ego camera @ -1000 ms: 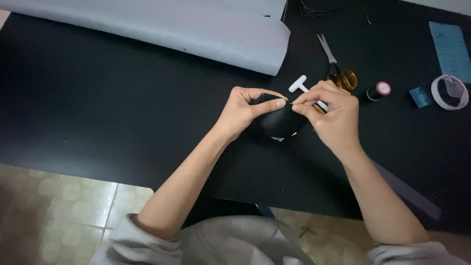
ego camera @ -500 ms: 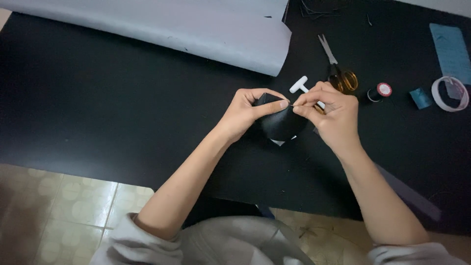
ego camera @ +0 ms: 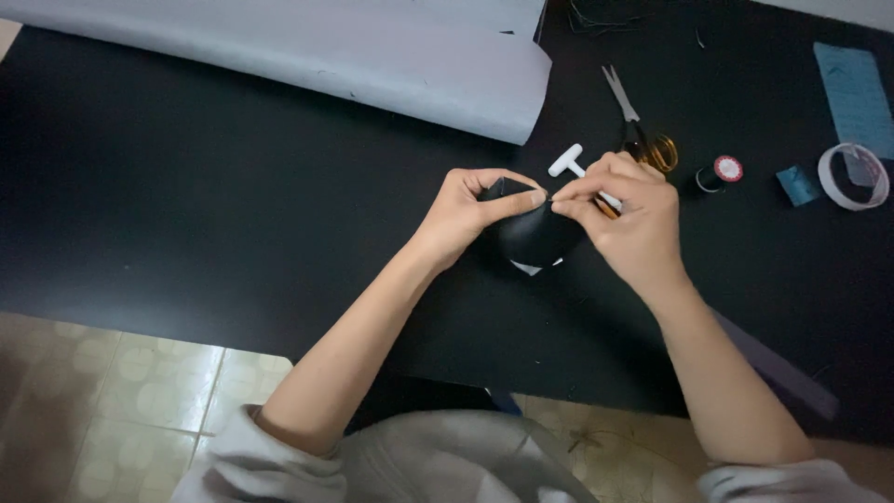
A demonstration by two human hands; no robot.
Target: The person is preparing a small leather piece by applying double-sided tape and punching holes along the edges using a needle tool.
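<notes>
While both hands pinch a black folded piece, left hand and right hand meet fingertip to fingertip.

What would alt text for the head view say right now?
Both hands pinch a small black piece over a black table, left hand gripping its edge, right hand at the same spot. Beyond lie scissors, a white T-shaped tool, a thread spool, a tape roll and grey sheet.

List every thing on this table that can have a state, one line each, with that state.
Black piece: folded, pinched by both hands.
Left hand: grip shut on it.
Right hand: grip shut at its edge.
Scissors: closed, lying flat.
Grey sheet: spread, edge curled.
Tape roll: lying flat.
Thread spool: on its side.
</notes>
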